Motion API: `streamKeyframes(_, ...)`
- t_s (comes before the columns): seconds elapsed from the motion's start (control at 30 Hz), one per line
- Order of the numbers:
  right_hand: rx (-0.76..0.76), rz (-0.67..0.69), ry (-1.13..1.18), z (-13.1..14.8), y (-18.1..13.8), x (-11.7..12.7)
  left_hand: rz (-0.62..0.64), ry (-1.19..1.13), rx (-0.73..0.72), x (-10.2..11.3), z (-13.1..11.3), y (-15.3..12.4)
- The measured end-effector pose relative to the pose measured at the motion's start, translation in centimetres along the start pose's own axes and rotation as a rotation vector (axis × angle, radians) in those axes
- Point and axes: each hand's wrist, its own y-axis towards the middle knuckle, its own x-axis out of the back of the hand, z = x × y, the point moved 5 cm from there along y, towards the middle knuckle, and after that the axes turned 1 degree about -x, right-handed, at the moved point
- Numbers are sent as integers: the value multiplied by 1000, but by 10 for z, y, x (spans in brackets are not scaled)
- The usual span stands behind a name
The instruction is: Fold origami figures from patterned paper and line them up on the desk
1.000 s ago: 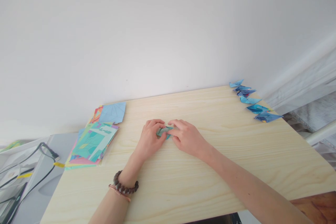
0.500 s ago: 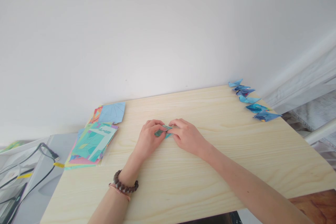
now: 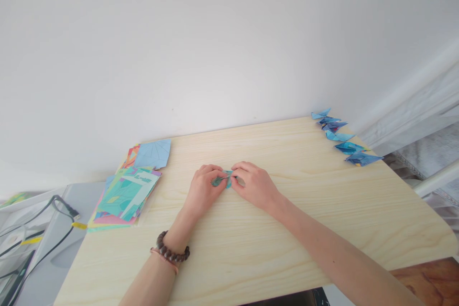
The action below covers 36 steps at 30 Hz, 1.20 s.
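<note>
A small teal piece of folded paper (image 3: 228, 183) is held just at the surface of the pale wooden table, near its middle. My left hand (image 3: 205, 185) pinches it from the left between thumb and fingers. From the right, my right hand (image 3: 255, 183) grips its other side, thumb and fingertips closed on it. The fingertips of both hands almost meet and cover much of the paper, so its full shape is hidden. A dark beaded bracelet and a thin copper-coloured band circle my left wrist.
Several folded blue paper figures (image 3: 340, 136) stand in a row along the table's right back edge. At the left lies a stack of coloured paper sheets (image 3: 129, 193), with a light blue sheet (image 3: 153, 154) behind. Cables (image 3: 59, 201) run over a grey surface farther left.
My right thumb and fingertips have shifted slightly on the paper, closer to the left fingertips. The left hand keeps nearly the same place.
</note>
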Motion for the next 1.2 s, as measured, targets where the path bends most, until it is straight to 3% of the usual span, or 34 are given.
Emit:
streamKeyframes(0.3, -145, 114, -196, 9, 6, -2, -13, -68, 5, 0, 0, -1)
streamKeyframes(0.67, -205, 470, -446, 22, 38, 5, 31, -52, -16, 2, -8, -1)
streamKeyframes(0.8, -160, 463, -471, 22, 39, 7, 119, 61, -21, 14, -15, 7)
streamKeyframes(0.93, -50, 462, -498, 25, 38, 7, 314, 305, -70, 18, -28, 16)
streamKeyframes(1.07, 49, 414, -502, 26, 36, 4, 325, 462, -69, 13, -30, 20)
streamKeyframes(1.2, 124, 331, -487, 25, 30, 1, 287, 552, -173, 7, -30, 15)
